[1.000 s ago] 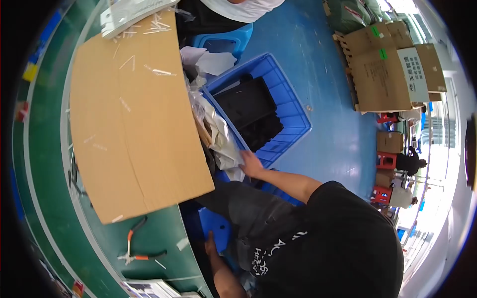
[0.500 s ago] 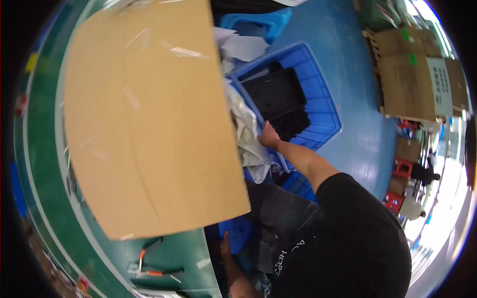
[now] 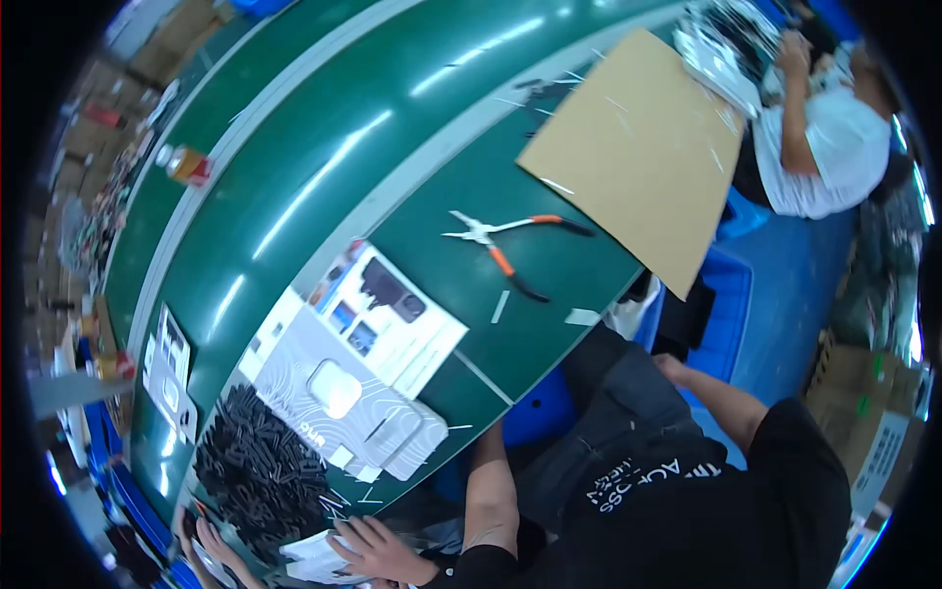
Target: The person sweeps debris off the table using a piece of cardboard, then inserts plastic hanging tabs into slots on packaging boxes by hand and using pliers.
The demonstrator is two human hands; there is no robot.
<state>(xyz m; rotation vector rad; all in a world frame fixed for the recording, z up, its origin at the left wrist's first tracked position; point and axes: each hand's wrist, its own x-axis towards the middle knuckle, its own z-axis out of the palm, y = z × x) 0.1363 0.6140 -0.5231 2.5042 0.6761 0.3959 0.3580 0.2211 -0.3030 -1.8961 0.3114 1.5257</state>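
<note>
My right hand is closed at the near rim of a blue plastic crate, its fingers partly hidden. Dark items lie inside the crate. My left forearm reaches under the table edge, which hides the hand; a blue stool-like surface is close by. On the green table, nearest my arms, lie orange-handled pliers with their handles spread. Beyond them, a large cardboard sheet overhangs the table edge.
Printed boxes or cards lie left of the pliers, beside a pile of black parts. A co-worker's hand holds something white at the bottom left. Another person in white sits top right. Cartons stand on the right.
My view has swung left, bringing the printed boxes, black parts and co-workers into sight. The cardboard sheet now appears farther off, at the upper right. My right hand stays at the crate.
</note>
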